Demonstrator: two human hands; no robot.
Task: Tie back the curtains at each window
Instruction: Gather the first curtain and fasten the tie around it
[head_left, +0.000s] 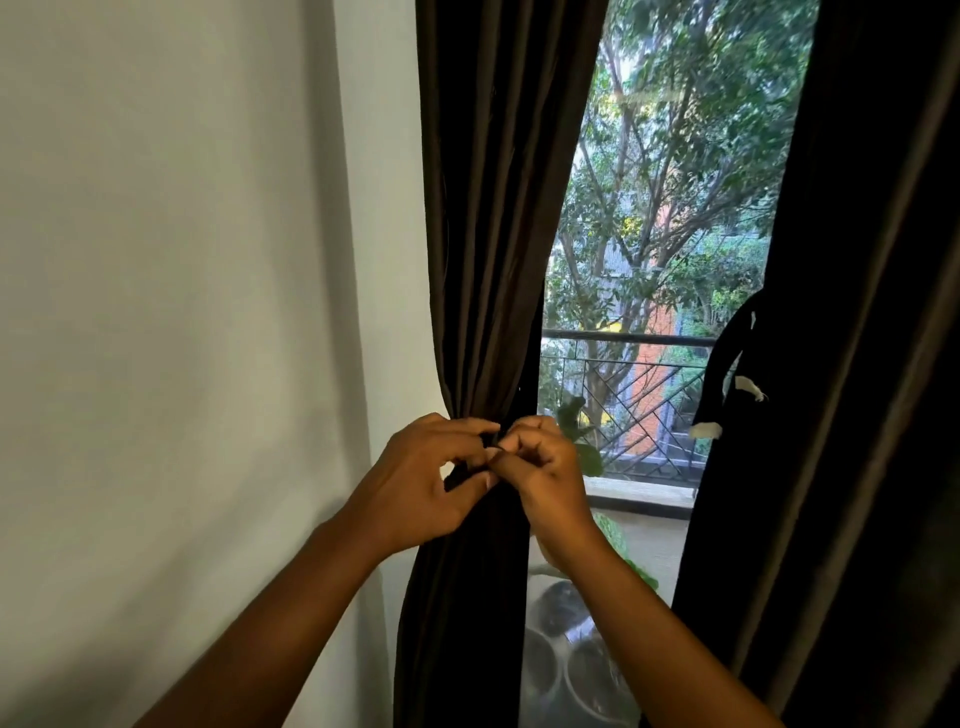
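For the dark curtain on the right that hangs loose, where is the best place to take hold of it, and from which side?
Probably take the right curtain at its inner edge beside the glass, about level with where both hands, the left hand and the right hand, pinch the left curtain. Come from the window side and sweep the folds outward: they hang straight and loose there.
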